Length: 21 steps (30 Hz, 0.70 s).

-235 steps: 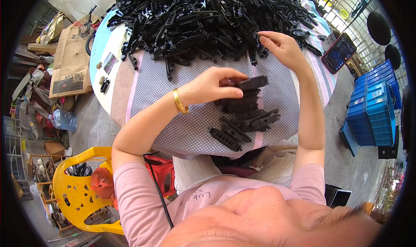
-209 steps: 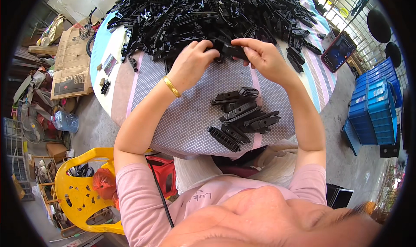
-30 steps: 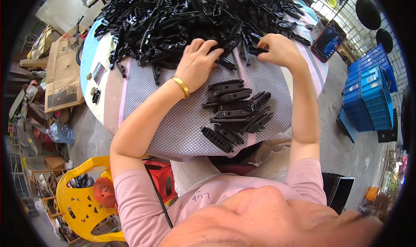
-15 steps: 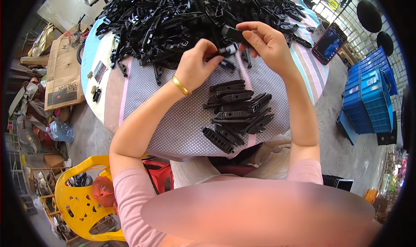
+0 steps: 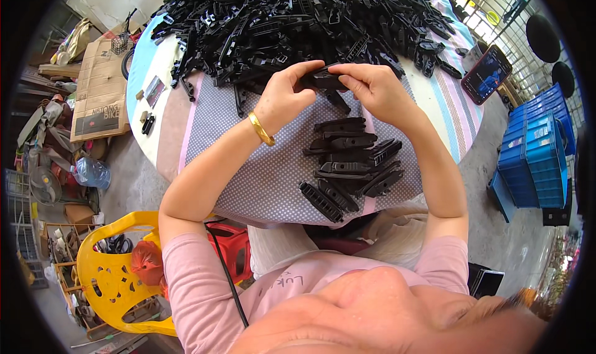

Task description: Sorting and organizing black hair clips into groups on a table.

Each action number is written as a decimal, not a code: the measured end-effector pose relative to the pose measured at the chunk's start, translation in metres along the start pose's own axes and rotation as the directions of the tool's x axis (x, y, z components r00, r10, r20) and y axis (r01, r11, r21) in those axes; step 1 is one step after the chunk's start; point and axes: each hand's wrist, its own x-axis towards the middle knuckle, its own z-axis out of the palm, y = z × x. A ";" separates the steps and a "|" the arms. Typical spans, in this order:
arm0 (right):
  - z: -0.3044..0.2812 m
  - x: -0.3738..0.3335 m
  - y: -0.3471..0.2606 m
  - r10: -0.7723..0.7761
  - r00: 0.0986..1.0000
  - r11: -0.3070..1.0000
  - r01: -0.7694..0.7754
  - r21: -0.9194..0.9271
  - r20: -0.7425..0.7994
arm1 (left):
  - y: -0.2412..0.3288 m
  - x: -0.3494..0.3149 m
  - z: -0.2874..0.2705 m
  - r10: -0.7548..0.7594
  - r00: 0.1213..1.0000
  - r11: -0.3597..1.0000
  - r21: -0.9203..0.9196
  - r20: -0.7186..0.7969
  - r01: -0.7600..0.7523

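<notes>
Between my two hands is a black plastic part [image 5: 323,78], long and narrow, held level just in front of the big heap. Its left end is pinched by the fingers of my left hand [image 5: 284,96], which wears a gold bangle [image 5: 261,129]. The fingers of my right hand [image 5: 380,92] close on its right end. The fingers partly cover it, so I cannot tell whether it is one piece or two joined. Nearer to me lies a small stack of similar long black parts [image 5: 351,146], some slotted, in loose rows on the dotted tablecloth [image 5: 248,174].
A large heap of black plastic parts [image 5: 273,28] covers the table's far side. A phone [image 5: 487,75] leans at the right edge. Blue crates [image 5: 537,155] stand on the floor at right. A yellow plastic chair [image 5: 115,286] and a cardboard box [image 5: 99,96] are at left.
My hands, holding separate pieces before, have come together on the black part. A light-coloured bit that showed at my left fingers is now out of sight. The whole view has shifted slightly.
</notes>
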 end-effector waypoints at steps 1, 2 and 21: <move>0.002 0.000 -0.002 0.007 1.000 1.000 -0.007 -0.009 -0.006 | 0.001 -0.001 0.001 0.000 1.000 1.000 0.000 -0.001 0.000; 0.002 0.000 -0.003 0.015 1.000 1.000 -0.016 -0.020 -0.012 | 0.001 -0.002 0.003 0.032 0.999 0.999 0.006 -0.021 -0.032; -0.008 -0.002 -0.006 -0.186 0.982 0.938 0.164 -0.307 -0.043 | 0.026 -0.007 -0.002 0.503 0.862 0.714 0.528 0.071 -0.460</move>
